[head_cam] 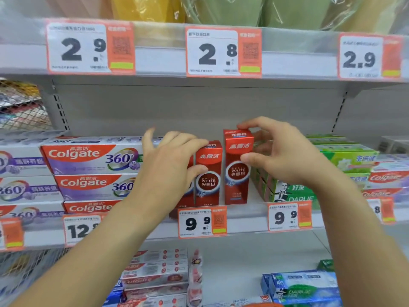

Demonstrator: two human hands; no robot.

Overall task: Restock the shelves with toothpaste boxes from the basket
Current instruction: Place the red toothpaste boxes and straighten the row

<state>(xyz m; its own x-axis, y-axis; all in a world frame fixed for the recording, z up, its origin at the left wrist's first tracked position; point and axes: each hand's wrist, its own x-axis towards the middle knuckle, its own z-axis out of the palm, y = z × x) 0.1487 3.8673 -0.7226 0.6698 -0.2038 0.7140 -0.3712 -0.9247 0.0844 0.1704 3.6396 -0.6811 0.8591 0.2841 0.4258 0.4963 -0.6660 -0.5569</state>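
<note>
Two red Colgate Optic White boxes stand upright on the middle shelf (243,218). My right hand (278,151) grips the taller-standing right box (236,173), index finger on its top and thumb on its front. My left hand (170,160) rests with spread fingers against the left red box (209,173), thumb on its front; a further red box is partly hidden behind that hand. The basket is out of view.
Stacked Colgate 360 boxes (93,158) lie left of the red ones, green Darlie boxes (294,191) right. Price tags (202,221) line the shelf edge. The shelf above (159,52) holds bagged goods. More toothpaste boxes (155,275) lie on the lower shelf.
</note>
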